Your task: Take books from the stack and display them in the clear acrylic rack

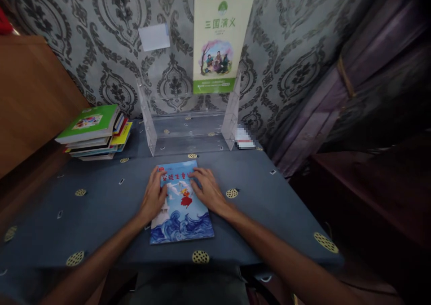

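Observation:
A blue children's book [186,222] lies face up on the table in front of me. Its cover has red Chinese lettering, a figure in red, white birds and dark blue waves. My left hand [154,196] rests over the upper left edge, fingers extended and thumb on the cover. At the upper right edge lies my right hand [208,189], its fingers spread loosely with the tips on the cover. Both hands touch the book. Behind it stands a clear acrylic book rack [150,121], with a green and cream book [218,35] upright in its upper right part.
A stack of books [90,127] sits at the back left, a green one on top. A small blurred white item [245,137] is right of the rack. Dark blue cloth with pineapple prints covers the table [269,206]. A purple curtain [323,85] hangs right; a wooden panel [37,89] stands left.

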A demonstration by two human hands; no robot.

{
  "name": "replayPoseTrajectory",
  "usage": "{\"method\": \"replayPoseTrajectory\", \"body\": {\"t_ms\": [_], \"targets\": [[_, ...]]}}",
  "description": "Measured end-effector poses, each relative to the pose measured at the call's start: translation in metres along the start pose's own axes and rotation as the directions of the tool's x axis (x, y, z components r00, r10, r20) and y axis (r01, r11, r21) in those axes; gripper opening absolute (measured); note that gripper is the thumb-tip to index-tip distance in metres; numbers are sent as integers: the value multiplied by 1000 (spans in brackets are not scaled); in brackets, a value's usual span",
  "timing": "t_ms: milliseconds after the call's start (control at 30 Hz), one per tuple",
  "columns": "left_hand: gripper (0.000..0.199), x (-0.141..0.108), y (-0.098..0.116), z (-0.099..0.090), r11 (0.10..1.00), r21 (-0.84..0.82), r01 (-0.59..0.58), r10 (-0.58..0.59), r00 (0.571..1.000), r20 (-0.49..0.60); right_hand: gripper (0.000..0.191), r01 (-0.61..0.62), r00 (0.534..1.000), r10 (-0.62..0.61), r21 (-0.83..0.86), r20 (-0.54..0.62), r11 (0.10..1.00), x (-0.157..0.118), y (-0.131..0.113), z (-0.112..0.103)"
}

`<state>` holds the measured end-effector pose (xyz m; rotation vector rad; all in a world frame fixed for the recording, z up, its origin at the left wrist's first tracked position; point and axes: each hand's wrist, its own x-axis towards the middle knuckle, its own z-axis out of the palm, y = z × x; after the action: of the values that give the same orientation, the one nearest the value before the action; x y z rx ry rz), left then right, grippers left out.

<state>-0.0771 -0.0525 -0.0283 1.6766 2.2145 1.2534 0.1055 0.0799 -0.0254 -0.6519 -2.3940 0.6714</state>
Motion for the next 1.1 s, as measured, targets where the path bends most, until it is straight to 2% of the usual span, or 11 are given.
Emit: {"method": "replayPoseTrajectory", "body": {"t_ms": [167, 300, 433, 500, 567, 633, 700, 800, 867, 1100], "targets": [[39, 24, 14, 38, 994, -93, -60, 61, 998, 11, 20, -68, 995, 60, -101, -80, 993, 12, 28, -16], [44, 42, 15, 53, 983, -166, -77, 87, 995, 53, 21, -116, 989, 102, -133, -110, 984, 17, 43, -28], [47, 52, 9, 51, 981, -191, -41, 57, 995, 81, 20, -137, 982, 99, -248, -159, 959, 15, 39, -34], [47, 53, 5, 47, 978, -205, -28, 44, 997, 71, 22, -78, 990, 38, -295, -139, 952, 16, 30, -30], [46, 55, 3, 44, 974, -227, -25, 41, 997, 64, 27, 50, 998, -59, -266, -25, 963, 20, 18, -21], [45, 56, 2, 42, 967, -252, -26, 42, 997, 60, 37, 184, 979, -164, -185, 121, 965, 28, 7, -9], [46, 57, 1, 40, 960, -280, -16, 33, 998, 56, 45, 246, 953, -215, -135, 211, 960, 35, 0, 3], [46, 59, 0, 37, 952, -307, 17, -2, 999, 49, 47, 244, 943, -202, -137, 263, 960, 42, -4, 13], [46, 60, 0, 37, 957, -288, 24, -10, 999, 48, 46, 212, 950, -167, -152, 264, 965, 43, -1, 12], [45, 60, 0, 36, 997, -68, -46, 50, 997, 63, 44, 71, 982, -27, -234, 185, 970, 29, 37, -18]]}}
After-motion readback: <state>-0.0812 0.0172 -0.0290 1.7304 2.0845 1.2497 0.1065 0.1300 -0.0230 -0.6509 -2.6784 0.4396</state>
